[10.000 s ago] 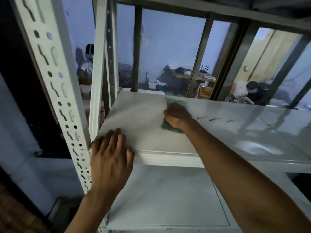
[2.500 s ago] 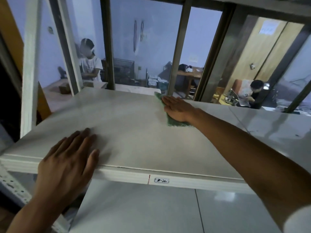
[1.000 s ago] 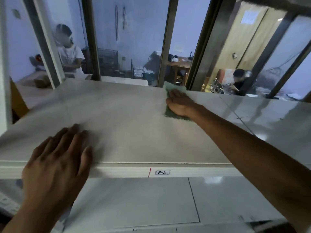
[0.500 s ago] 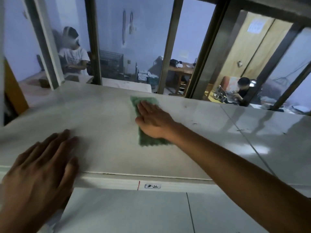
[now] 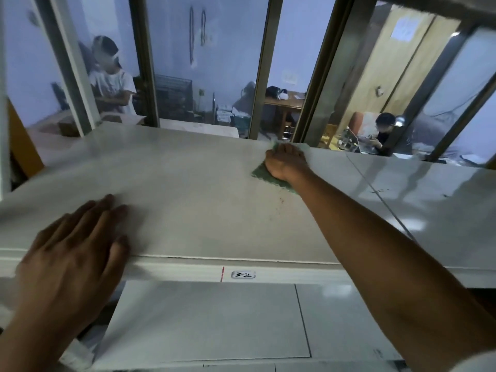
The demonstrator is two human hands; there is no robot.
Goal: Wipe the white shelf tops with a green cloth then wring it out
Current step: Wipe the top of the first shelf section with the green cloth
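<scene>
Presently, item by item, as I hold it.

Right hand [image 5: 285,163]: upper centre of the frame, palm down on the green cloth [image 5: 264,175], fingers curled over the cloth's far end and pressing it flat to the shelf top [image 5: 188,200]. A corner of cloth shows to the left of my wrist and a strip trails under my forearm.

Left hand [image 5: 72,251]: lower left of the frame, flat and spread, grasping nothing, resting over the front lip of the same shelf top as a brace.

Progress: wiping is under way, wringing not yet begun. The panel between my hands reads mostly clean, though the dim light makes that hard to judge. Small dark specks [image 5: 280,201] sit just below the cloth, and more marks [image 5: 381,190] lie on the neighbouring panel at the right of the frame, beyond the seam [image 5: 375,189]. I judge those still to do, along with the lower shelf [image 5: 209,318] visible at the bottom of the frame.

Edges: the cloth sits right at the back edge, with grey uprights [image 5: 261,76] rising just behind it. The front lip carries a small label [image 5: 243,275].

Open room: broad bare panel to the left of the cloth and toward me; free run to the right across the seam. Nothing stands on the shelf top to dodge.
</scene>
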